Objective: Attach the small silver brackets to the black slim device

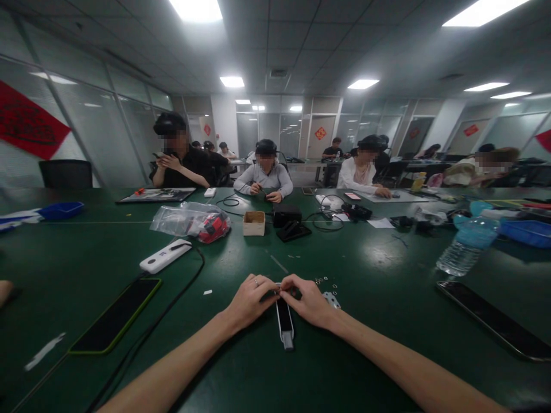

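Both hands are pinching the far end of a slim black-and-white gadget [284, 320], left hand [250, 302] and right hand [307, 301] closed in from either side, fingertips nearly meeting. Fingers hide exactly what they grip at that end. Gadget sits on a dark green table [86, 258] right in front of the person, long and narrow, black face, white edging, grey metal tip at the near end. Left hand wears a ring [256, 281].

Just right of the hands: a small perforated metal bracket [331, 299] and scattered tiny metal rings [325, 281]. Left of them, a white plastic stick-shaped device [166, 256], a black cable [148, 332] and a dark tablet with a green edge [115, 315]. To the right, a black phone [495, 320], a plastic water bottle [468, 246] and a blue plastic tray [527, 232]. Farther up the table: a clear plastic bag with red stuff inside [191, 222], a small cardboard box [253, 222], a black box [287, 215]. Co-workers sit at the far side, one in a grey top [264, 175] with hands at the table edge.
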A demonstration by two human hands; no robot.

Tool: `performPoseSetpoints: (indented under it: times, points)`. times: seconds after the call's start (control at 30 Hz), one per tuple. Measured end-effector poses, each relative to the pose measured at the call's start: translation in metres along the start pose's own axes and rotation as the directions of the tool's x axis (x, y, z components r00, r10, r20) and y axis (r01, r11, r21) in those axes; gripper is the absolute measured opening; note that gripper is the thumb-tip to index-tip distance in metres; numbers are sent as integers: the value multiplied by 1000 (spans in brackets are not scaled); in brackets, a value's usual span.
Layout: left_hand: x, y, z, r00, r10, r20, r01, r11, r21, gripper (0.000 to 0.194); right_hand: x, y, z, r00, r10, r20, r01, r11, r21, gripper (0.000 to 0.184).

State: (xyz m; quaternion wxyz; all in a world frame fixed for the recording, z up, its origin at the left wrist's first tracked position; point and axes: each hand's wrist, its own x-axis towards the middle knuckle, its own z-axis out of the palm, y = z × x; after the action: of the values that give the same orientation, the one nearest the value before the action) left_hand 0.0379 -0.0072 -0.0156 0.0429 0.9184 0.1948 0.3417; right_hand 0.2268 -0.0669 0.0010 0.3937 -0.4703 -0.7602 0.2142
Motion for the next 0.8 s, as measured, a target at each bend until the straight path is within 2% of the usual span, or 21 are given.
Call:
performPoseSetpoints:
  times: [0.2,0.33,0.5,0.63,0.8]
  points:
    - [-1,-2,-1,998,-47,50,45,999,27,14,-1,0,2,1000,6,-21,-7,999,-52,12]
    - [1,0,-2,996,-61,60,60,998,6,13,0,0,0,999,-46,22,48,994,-103,14]
    - [2,0,-7,982,-153,109,152,988,11,11,3,9,-10,992,-112,50,122,933,-338,12]
    - [1,-6,-11,955,-254,157,251,967,40,8,5,18,-21,995,-57,87,93,865,-494,14]
    - [1,-12,-13,915,-343,210,340,939,53,7,6,19,-25,983,55,175,61,801,-596,22]
